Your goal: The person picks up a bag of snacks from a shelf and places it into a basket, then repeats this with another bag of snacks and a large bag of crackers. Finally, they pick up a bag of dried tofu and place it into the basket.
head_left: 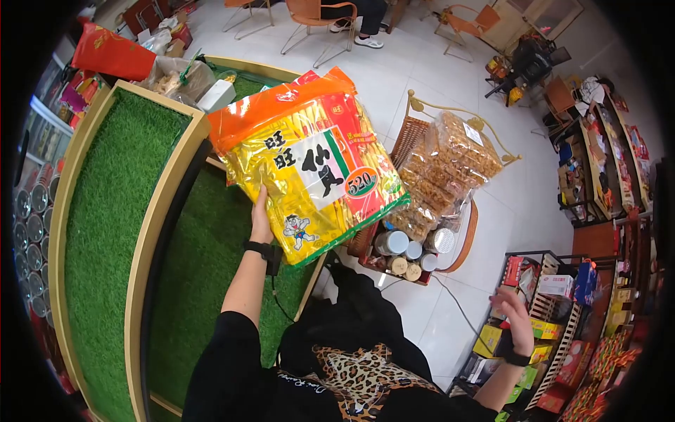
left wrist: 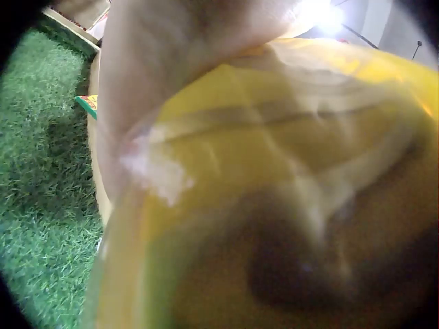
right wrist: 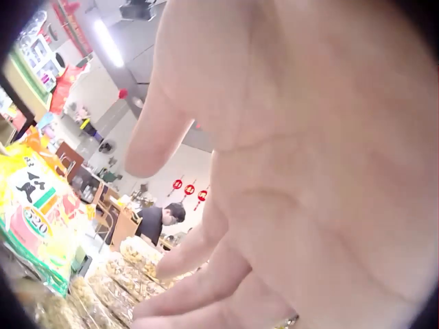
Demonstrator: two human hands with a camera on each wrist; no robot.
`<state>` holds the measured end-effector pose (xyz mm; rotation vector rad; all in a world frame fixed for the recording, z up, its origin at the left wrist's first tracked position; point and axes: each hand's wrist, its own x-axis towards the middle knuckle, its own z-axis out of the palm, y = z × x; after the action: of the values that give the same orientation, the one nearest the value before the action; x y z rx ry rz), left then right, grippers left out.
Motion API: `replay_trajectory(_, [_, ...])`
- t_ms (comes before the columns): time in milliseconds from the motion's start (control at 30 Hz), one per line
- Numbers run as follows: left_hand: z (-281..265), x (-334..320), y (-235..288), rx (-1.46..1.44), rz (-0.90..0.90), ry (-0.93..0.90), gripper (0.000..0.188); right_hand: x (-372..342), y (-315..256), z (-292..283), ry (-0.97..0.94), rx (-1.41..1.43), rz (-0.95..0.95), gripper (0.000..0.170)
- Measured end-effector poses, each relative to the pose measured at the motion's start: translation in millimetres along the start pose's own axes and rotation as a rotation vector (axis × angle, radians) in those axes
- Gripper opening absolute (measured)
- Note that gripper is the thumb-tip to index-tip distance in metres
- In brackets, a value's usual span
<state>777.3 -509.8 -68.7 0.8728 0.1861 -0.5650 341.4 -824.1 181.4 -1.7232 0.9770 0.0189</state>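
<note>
A large yellow, red and orange snack bag is held up over the green-lined stand; it also shows at the left of the right wrist view. My left hand grips its lower left side, thumb on the front, the other fingers hidden behind it. In the left wrist view the yellow wrapper fills most of the picture, beside the hand. My right hand is raised above the shelf at the right, fingers relaxed and apart, holding nothing; its palm fills the right wrist view.
A basket with jars and bagged brown snacks stands right of the bag. Green turf lines the wooden-edged stand at the left. A rack of boxes is at the lower right. Chairs and a seated person are at the back.
</note>
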Motion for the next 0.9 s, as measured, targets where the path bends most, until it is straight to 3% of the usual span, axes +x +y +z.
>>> replay_trajectory(133, [-1,2,1,0.004,0.001,-0.01,0.053,-30,-3,-10,-0.157,-0.03,0.017,0.04])
replay_trajectory(200, [-3,2,0,0.003,0.002,-0.012,0.053,-43,-10,-16,-0.082,-0.049,-0.017,0.042])
replay_trajectory(267, [-4,5,-1,0.001,0.012,-0.02,0.053,-47,-33,-11,0.114,0.026,-0.158,0.044])
replay_trajectory(333, [-4,4,0,-0.06,0.005,-0.028,0.056,-24,-40,1,0.095,0.064,-0.27,0.045])
replay_trajectory(400, [-3,4,1,-0.045,0.03,-0.012,0.055,22,-37,38,-0.106,0.479,-0.557,0.04])
replay_trajectory(467, [-7,7,-2,0.007,0.031,0.001,0.053,78,-35,101,-0.236,0.882,-0.252,0.039])
replay_trajectory(500, [-9,8,-4,0.01,0.025,0.0,0.053,108,-24,136,-0.275,0.983,-0.118,0.043])
replay_trajectory(533, [-11,8,-5,0.008,0.045,0.005,0.053,145,-2,167,-0.378,1.061,0.05,0.058])
replay_trajectory(600, [-12,8,-5,-0.015,0.006,0.015,0.052,195,7,222,-0.394,1.155,0.599,0.068])
replay_trajectory(667, [-10,7,-2,-0.04,-0.011,0.035,0.051,236,29,273,-0.347,1.02,0.549,0.071])
replay_trajectory(700, [-10,7,-2,-0.034,0.001,0.046,0.05,249,34,288,-0.41,1.024,0.455,0.067])
replay_trajectory(800, [-10,5,1,-0.028,-0.03,0.095,0.049,274,48,320,-0.485,1.372,0.324,0.056])
replay_trajectory(900, [-5,6,5,-0.033,-0.003,0.137,0.048,280,50,327,-0.557,1.501,0.369,0.056])
